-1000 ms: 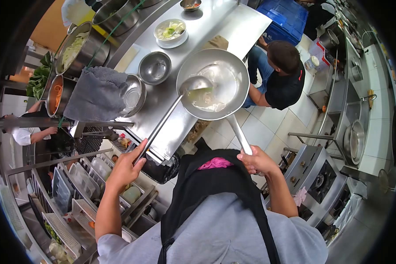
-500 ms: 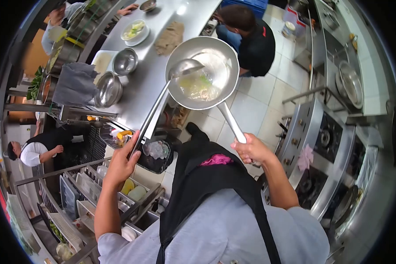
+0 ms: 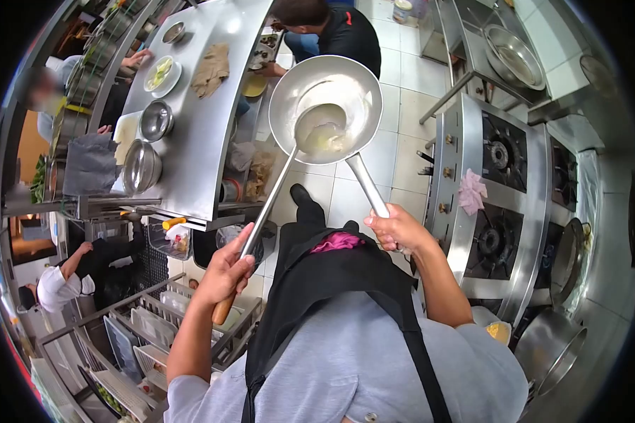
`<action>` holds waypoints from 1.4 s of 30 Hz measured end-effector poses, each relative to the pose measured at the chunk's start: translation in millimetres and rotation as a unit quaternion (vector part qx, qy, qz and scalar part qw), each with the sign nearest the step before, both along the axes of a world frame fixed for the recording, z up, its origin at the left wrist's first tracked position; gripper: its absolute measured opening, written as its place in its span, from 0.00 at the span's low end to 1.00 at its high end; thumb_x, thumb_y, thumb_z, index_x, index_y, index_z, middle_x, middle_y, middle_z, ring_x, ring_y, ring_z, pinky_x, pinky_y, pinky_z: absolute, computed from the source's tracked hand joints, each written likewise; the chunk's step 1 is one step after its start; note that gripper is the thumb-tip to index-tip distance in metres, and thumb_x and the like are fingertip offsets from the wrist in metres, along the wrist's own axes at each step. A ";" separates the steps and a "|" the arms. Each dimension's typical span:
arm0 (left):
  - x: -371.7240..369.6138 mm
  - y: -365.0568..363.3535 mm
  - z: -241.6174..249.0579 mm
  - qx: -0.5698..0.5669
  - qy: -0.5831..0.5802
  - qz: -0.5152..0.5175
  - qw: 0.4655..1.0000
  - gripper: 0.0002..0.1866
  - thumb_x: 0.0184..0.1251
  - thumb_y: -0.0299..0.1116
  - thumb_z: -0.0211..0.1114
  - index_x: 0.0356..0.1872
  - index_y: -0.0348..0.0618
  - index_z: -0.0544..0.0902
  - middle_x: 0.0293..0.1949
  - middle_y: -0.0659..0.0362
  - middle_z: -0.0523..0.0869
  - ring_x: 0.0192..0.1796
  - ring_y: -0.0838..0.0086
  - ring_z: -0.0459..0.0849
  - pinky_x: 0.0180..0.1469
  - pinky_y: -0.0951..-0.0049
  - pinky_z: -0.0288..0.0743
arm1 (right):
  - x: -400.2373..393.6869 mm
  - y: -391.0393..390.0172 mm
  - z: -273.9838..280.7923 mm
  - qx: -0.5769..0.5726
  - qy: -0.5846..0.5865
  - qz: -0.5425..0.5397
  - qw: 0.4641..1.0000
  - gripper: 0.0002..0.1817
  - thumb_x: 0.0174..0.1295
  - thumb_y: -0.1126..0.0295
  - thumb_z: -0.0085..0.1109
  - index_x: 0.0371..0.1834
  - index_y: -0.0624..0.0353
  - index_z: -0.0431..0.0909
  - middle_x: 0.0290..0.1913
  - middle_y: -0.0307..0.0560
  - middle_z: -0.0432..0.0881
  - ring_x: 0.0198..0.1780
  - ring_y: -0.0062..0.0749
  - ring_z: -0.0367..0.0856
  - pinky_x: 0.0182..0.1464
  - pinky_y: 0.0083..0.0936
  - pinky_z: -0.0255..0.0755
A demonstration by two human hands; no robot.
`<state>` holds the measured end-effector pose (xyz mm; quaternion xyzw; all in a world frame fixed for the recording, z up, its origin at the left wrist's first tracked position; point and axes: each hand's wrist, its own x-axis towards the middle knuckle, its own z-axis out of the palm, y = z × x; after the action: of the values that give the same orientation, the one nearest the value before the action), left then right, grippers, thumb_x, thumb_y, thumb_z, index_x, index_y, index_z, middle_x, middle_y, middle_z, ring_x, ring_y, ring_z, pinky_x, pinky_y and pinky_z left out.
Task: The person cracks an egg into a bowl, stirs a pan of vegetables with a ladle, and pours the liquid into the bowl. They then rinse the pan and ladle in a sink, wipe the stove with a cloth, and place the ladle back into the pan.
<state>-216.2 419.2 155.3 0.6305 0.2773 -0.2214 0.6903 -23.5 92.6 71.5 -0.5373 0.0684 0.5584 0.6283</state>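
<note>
My right hand (image 3: 396, 229) is wrapped round the metal handle of a frying pan (image 3: 363, 86), held out in front of me above the tiled floor. Some liquid with pale bits lies at the pan's near side. A ladle (image 3: 269, 204) with a long metal stem and a wooden handle end is in my left hand (image 3: 226, 268), its fingers closed round the stem. The ladle's round bowl rests inside the pan, over the liquid.
To the left a steel counter (image 3: 197, 116) carries metal bowls (image 3: 156, 120), a plate of food (image 3: 164, 76) and a brown cloth (image 3: 210, 69). A person in black (image 3: 353, 39) crouches beyond the pan. Gas burners (image 3: 501, 151) and a pink cloth (image 3: 471, 192) are at the right.
The view has turned towards the stove side. The ladle's bowl has moved lower in the pan and now hides part of the liquid. Both hands keep their grips.
</note>
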 end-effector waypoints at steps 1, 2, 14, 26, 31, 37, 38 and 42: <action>2.3 -5.7 -3.7 0.002 -0.008 -0.016 1.000 0.36 0.74 0.25 0.58 0.80 0.57 0.58 0.26 0.65 0.72 0.20 0.84 0.67 0.20 0.82 0.65 | -0.9 -4.4 -0.7 -0.001 0.000 -0.005 1.000 0.13 0.65 0.69 0.65 0.33 0.55 0.67 0.19 0.29 0.61 0.16 0.12 0.58 0.15 0.17 0.55; 5.9 -12.6 -4.2 0.005 -0.013 -0.029 0.999 0.36 0.75 0.24 0.58 0.80 0.58 0.58 0.26 0.66 0.71 0.21 0.85 0.67 0.21 0.81 0.65 | -1.7 -8.2 -1.3 -0.004 -0.003 -0.015 1.000 0.13 0.65 0.68 0.65 0.33 0.54 0.67 0.19 0.29 0.61 0.16 0.12 0.57 0.15 0.17 0.55; 27.2 -45.7 -12.2 0.127 -0.049 -0.156 0.978 0.35 0.73 0.25 0.61 0.79 0.55 0.61 0.43 0.61 0.83 0.31 0.83 0.70 0.33 0.78 0.72 | -1.2 -33.3 -10.6 0.016 0.018 -0.086 0.996 0.16 0.66 0.68 0.65 0.29 0.52 0.64 0.19 0.28 0.60 0.15 0.12 0.57 0.14 0.16 0.54; 19.0 -40.6 -12.5 0.155 -0.110 -0.176 0.966 0.35 0.74 0.25 0.60 0.79 0.49 0.60 0.61 0.50 0.82 0.52 0.73 0.83 0.53 0.76 0.77 | 0.9 -37.8 -20.6 0.031 0.031 -0.074 0.996 0.16 0.65 0.68 0.66 0.31 0.52 0.65 0.18 0.28 0.59 0.15 0.12 0.56 0.14 0.17 0.54; 24.4 -38.4 -2.7 -0.121 0.019 -0.043 0.991 0.37 0.77 0.29 0.56 0.81 0.58 0.51 0.26 0.62 0.68 0.16 0.84 0.63 0.17 0.83 0.63 | -3.9 -36.7 -26.0 0.026 0.043 -0.062 0.997 0.16 0.65 0.68 0.66 0.30 0.52 0.65 0.18 0.28 0.59 0.15 0.13 0.56 0.14 0.17 0.54; 34.7 -35.3 -9.9 -0.205 0.044 -0.004 0.978 0.35 0.77 0.33 0.54 0.81 0.57 0.52 0.25 0.61 0.70 0.14 0.83 0.64 0.17 0.82 0.63 | -12.0 -37.8 -36.0 0.006 0.024 -0.041 0.999 0.15 0.64 0.68 0.67 0.31 0.52 0.65 0.19 0.28 0.60 0.15 0.12 0.57 0.15 0.16 0.53; 36.6 -35.1 -11.8 -0.229 0.043 0.006 0.973 0.34 0.77 0.33 0.54 0.81 0.57 0.53 0.25 0.61 0.70 0.14 0.83 0.64 0.16 0.82 0.62 | -13.2 -38.4 -38.9 0.014 0.035 -0.041 0.998 0.15 0.65 0.68 0.66 0.31 0.51 0.65 0.19 0.28 0.60 0.16 0.12 0.57 0.15 0.16 0.53; 46.6 -40.8 -5.1 -0.217 0.037 0.047 0.974 0.34 0.77 0.34 0.53 0.80 0.55 0.53 0.24 0.61 0.69 0.13 0.83 0.63 0.15 0.82 0.61 | -20.0 -41.5 -50.7 0.033 0.056 -0.041 0.997 0.15 0.65 0.69 0.65 0.30 0.50 0.64 0.19 0.28 0.60 0.15 0.12 0.57 0.15 0.16 0.53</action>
<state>-169.6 378.4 150.2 0.4432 0.2776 -0.2671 0.8095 -43.5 51.1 20.8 -0.4808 0.1063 0.5636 0.6632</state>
